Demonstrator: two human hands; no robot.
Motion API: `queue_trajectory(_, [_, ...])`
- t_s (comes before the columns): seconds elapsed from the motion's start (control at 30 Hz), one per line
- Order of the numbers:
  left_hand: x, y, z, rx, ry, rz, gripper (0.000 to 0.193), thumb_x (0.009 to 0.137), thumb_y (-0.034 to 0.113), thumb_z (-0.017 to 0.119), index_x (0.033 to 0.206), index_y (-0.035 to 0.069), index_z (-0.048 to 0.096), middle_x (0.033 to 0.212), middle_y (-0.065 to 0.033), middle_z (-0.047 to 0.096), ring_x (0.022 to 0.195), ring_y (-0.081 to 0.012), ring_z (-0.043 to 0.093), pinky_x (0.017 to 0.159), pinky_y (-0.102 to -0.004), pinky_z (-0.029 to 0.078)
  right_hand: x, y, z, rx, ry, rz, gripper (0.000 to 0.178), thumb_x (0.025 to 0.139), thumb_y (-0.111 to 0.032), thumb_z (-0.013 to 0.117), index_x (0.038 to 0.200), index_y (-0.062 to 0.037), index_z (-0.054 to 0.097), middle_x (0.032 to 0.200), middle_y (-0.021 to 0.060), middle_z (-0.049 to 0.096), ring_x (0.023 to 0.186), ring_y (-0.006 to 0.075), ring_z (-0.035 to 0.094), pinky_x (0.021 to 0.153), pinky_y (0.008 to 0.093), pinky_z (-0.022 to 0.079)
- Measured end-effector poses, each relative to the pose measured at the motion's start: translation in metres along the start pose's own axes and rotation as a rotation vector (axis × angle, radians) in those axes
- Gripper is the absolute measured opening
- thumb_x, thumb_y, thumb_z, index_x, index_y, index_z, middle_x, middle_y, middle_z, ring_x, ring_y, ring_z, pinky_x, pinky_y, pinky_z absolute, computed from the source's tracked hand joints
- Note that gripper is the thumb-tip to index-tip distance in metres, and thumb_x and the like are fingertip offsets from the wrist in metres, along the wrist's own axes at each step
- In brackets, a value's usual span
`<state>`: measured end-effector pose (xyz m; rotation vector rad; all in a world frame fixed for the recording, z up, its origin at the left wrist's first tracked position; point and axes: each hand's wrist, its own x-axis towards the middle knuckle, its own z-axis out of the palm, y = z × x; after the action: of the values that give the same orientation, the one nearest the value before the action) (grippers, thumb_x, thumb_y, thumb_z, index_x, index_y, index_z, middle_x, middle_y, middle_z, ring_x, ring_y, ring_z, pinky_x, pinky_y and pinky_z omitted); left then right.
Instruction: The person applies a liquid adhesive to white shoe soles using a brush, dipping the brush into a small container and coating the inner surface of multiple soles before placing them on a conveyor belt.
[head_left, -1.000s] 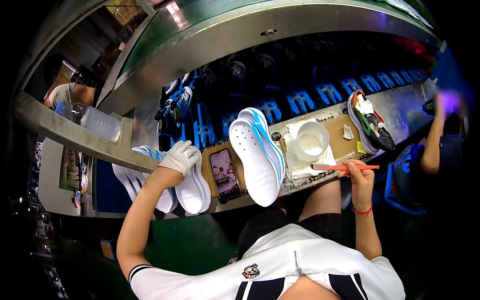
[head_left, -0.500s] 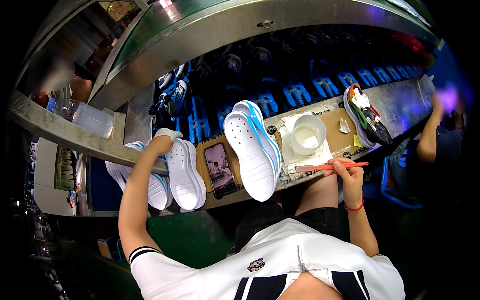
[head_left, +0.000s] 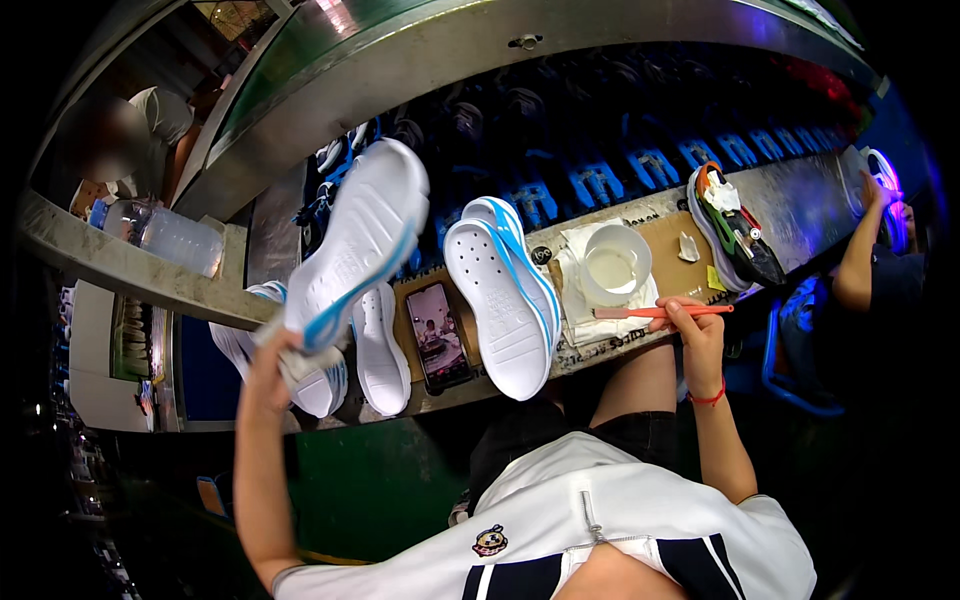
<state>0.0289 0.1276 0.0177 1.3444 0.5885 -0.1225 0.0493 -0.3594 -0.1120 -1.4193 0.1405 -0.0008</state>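
Note:
My left hand (head_left: 268, 372), in a pale fingertip covering, grips one end of a white shoe sole (head_left: 362, 232) with a blue side stripe and holds it tilted above the bench. Pinched in my right hand (head_left: 697, 338) is an orange-red brush (head_left: 632, 313), its bristle end pointing left just in front of a clear cup (head_left: 640, 268) of whitish liquid. Below the raised sole lies another white sole (head_left: 381, 360). More soles (head_left: 318, 392) rest at the bench's left end. Two stacked white-and-blue soles (head_left: 497, 320) stand mid-bench.
Beside the stacked soles lies a phone (head_left: 438, 335) with a lit screen. A multicoloured shoe (head_left: 735, 230) sits at the right of the bench. Behind runs a dark rack with blue holders (head_left: 594, 186). A metal beam (head_left: 140, 255) crosses at left. People sit at both sides.
My left hand has lifted a white sole off the pair at left, swinging it up and tilting it. The right hand with the brush has barely moved.

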Motion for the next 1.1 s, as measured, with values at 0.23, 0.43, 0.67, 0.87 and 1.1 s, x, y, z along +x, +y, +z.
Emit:
queue_trajectory(0.23, [-0.029, -0.143, 0.039, -0.487, -0.304, 0.083, 0.076, 0.061, 0.005, 0.068, 0.13, -0.002, 0.038, 0.118, -0.0221, 0.055, 0.096, -0.0457, 0.06, 0.067, -0.0526, 0.059, 0.022, -0.005, -0.001, -0.064, 0.005, -0.093, 0.025, 0.091, -0.015, 0.057, 0.098, 0.0075, 0.065, 0.075, 0.0097, 0.068, 0.071, 0.0092, 0.059, 0.067, 0.0216, 0.043])
queue_trajectory(0.43, [-0.019, -0.109, 0.133, -0.83, -0.724, 0.36, 0.082, 0.078, 0.04, 0.066, 0.141, 0.003, 0.028, 0.134, -0.0181, 0.042, 0.111, -0.0372, 0.051, 0.088, -0.0541, 0.047, 0.064, -0.014, -0.003, -0.342, -0.039, -0.317, 0.023, 0.09, -0.017, 0.059, 0.092, 0.0034, 0.069, 0.069, 0.0065, 0.068, 0.063, 0.0073, 0.058, 0.057, 0.0225, 0.042])
queue_trajectory(0.67, [-0.012, -0.09, 0.167, -0.78, -0.654, 0.267, 0.08, 0.086, 0.056, 0.05, 0.141, 0.002, 0.029, 0.127, -0.0211, 0.047, 0.096, -0.0299, 0.054, 0.084, -0.0444, 0.046, 0.087, -0.015, 0.013, -0.798, -0.013, -0.31, 0.021, 0.083, -0.021, 0.062, 0.084, -0.0025, 0.071, 0.061, 0.0064, 0.067, 0.05, 0.0174, 0.06, 0.05, 0.0288, 0.044])
queue_trajectory(0.87, [-0.007, -0.101, 0.177, -0.541, -0.413, -0.035, 0.059, 0.092, 0.043, 0.039, 0.13, 0.0, 0.044, 0.114, -0.0132, 0.062, 0.095, -0.0233, 0.065, 0.082, -0.0357, 0.054, 0.084, -0.024, 0.011, -0.82, -0.038, -0.306, 0.023, 0.083, -0.021, 0.062, 0.084, -0.0005, 0.071, 0.062, 0.0073, 0.067, 0.048, 0.0172, 0.059, 0.05, 0.0285, 0.044])
queue_trajectory(1.1, [-0.006, -0.108, 0.197, -0.565, -0.461, -0.184, 0.056, 0.09, 0.039, 0.039, 0.127, -0.001, 0.049, 0.11, -0.0146, 0.064, 0.09, -0.0244, 0.067, 0.078, -0.0367, 0.057, 0.083, -0.035, -0.003, -0.797, -0.122, -0.307, 0.017, 0.084, -0.014, 0.063, 0.084, 0.0015, 0.07, 0.063, 0.0035, 0.067, 0.055, 0.005, 0.056, 0.052, 0.0255, 0.043])
